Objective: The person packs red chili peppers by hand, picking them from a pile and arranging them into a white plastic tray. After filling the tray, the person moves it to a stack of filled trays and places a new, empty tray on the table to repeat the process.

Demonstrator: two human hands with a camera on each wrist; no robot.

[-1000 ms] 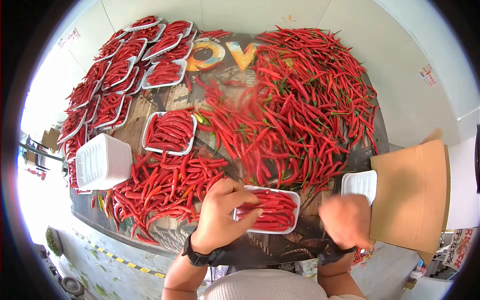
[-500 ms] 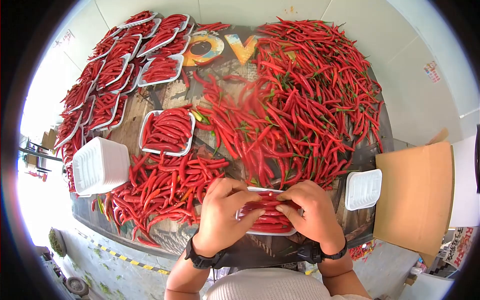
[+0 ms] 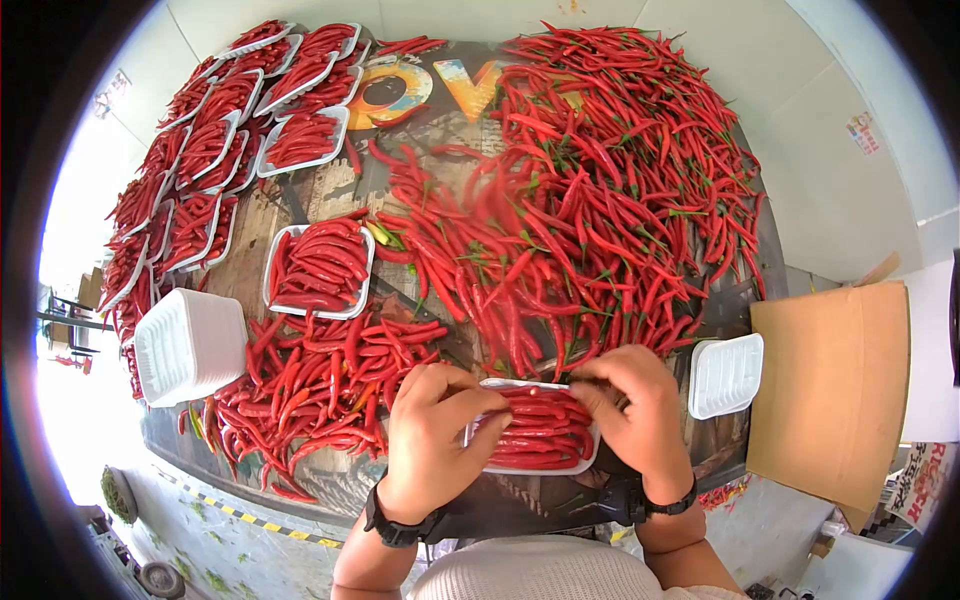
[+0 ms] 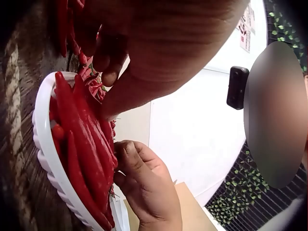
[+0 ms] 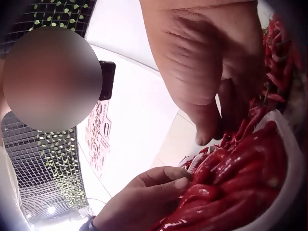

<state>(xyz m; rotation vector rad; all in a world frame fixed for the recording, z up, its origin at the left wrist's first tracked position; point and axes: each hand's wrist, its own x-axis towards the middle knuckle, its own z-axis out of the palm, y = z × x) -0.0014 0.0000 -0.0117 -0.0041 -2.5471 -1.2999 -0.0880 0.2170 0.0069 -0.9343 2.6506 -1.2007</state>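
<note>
The left hand (image 3: 437,440) and right hand (image 3: 640,412) bend over long, shiny red chilies (image 3: 545,432); can't tell if gripping. Probably light, slippery: hold their rectangular white plastic tray (image 4: 42,115) by its rim.

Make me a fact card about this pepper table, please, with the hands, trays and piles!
Left hand: over the left end of the front tray
Right hand: at its right end
Inside it: red peppers
Big pile: peppers with green stems, right
Small pile: peppers, left
Not filled: tray stack left, white tray right
Filled trays: many, mostly far left
</note>
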